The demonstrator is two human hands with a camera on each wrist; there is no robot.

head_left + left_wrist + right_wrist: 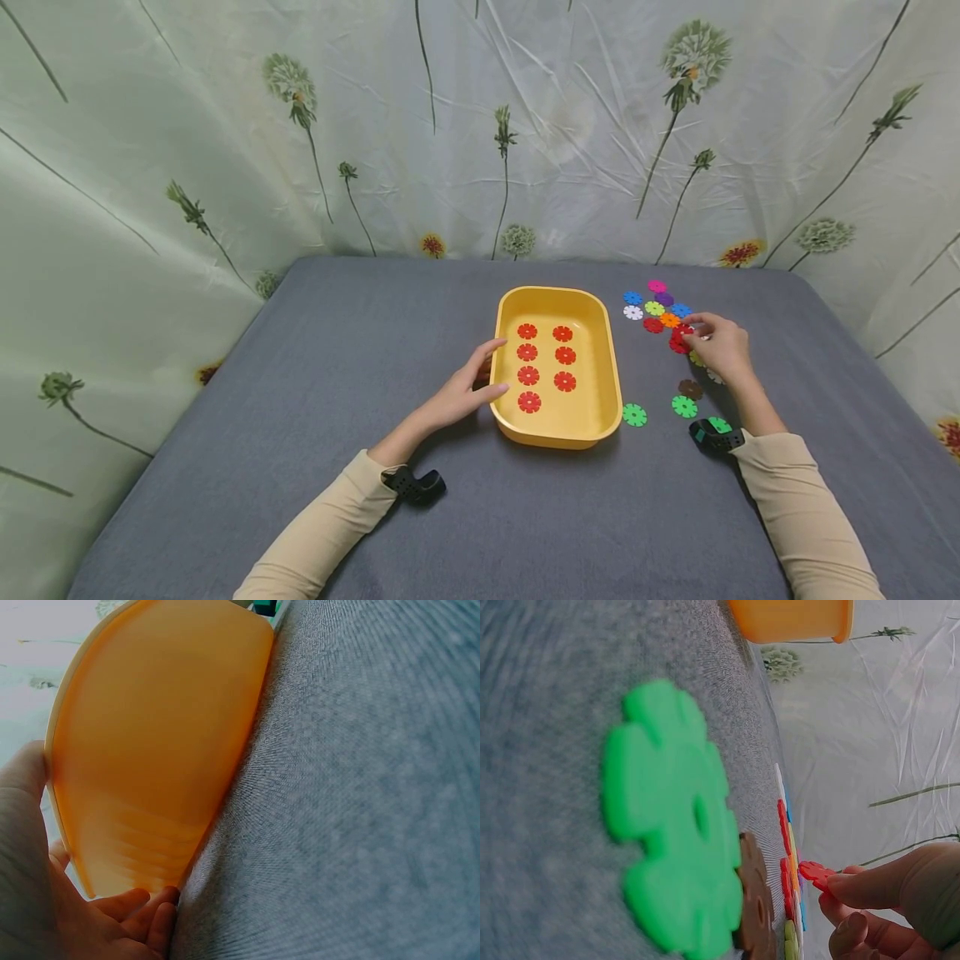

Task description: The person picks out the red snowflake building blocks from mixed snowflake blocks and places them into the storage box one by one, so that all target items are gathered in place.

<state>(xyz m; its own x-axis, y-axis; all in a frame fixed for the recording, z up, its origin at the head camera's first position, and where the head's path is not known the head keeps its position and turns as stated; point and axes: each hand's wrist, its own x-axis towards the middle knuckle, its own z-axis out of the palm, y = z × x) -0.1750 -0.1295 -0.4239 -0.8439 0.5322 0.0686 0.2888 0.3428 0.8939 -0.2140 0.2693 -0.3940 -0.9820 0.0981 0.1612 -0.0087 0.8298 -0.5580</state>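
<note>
My left hand holds the left side of a yellow plastic basin, thumb and index fingertip over its rim, other fingers against the outer wall. Inside, several red notched discs lie in two columns. To the right, my right hand pinches a red notched disc between thumb and fingertip, raised off the table. Below that hand lie more discs, among them a red one, an orange one and a white one.
Green discs and a brown disc lie between the basin and my right forearm. Blue discs and a pink disc are farther back. A grey cloth covers the table; a flowered curtain hangs behind it.
</note>
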